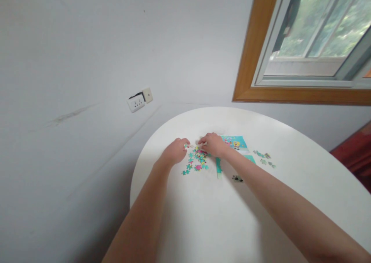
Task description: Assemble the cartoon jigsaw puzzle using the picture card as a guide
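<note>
Loose jigsaw puzzle pieces (198,157), teal, pink and yellow, lie in a pile on the white table (214,216). At the pile's left edge is my left hand (175,151), its finger and thumb apart beside a few small pieces. My right hand (213,144) reaches over the far side of the pile, fingers curled down, a pale puzzle piece (199,140) at their tips. Beneath and beyond the right wrist lies a teal picture sheet (239,142) with a yellow cartoon figure. A teal strip (218,168) shows below that wrist; my forearm hides part of this area.
Joined pieces (261,154) and a few loose pieces (267,163) lie right of my right forearm. A dark cluster of pieces (237,178) sits just below it. Behind the round table stand a white wall with a socket (136,103) and a wood-framed window (301,94).
</note>
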Demonstrator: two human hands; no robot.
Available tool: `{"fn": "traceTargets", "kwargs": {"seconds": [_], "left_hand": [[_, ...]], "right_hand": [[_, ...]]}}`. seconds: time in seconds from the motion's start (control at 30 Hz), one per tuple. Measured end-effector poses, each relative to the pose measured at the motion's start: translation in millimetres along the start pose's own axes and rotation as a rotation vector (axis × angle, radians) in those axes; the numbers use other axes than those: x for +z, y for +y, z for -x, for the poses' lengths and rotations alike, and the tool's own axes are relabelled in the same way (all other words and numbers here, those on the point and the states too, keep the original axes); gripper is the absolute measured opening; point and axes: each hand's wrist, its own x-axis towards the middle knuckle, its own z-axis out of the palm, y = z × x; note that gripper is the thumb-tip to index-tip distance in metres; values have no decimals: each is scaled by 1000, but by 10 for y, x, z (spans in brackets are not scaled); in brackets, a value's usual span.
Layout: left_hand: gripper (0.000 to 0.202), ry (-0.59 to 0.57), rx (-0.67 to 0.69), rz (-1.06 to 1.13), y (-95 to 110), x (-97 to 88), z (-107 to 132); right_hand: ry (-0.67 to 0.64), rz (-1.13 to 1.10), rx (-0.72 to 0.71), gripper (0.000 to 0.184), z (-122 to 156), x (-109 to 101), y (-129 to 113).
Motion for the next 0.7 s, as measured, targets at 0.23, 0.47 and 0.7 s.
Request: {"fn": "traceTargets", "kwargs": {"seconds": [0.23,0.47,0.7], "left_hand": [[41,49,-4,3,-78,70,-26],[29,79,30,14,-52,100,-41],[31,167,-10,-7,-99,122,-79]], "right_hand": [[-58,33,-44,30,-156,2,3],[-36,51,-39,26,-109,-19,94],[-26,19,-157,24,-3,-17,112]]}}
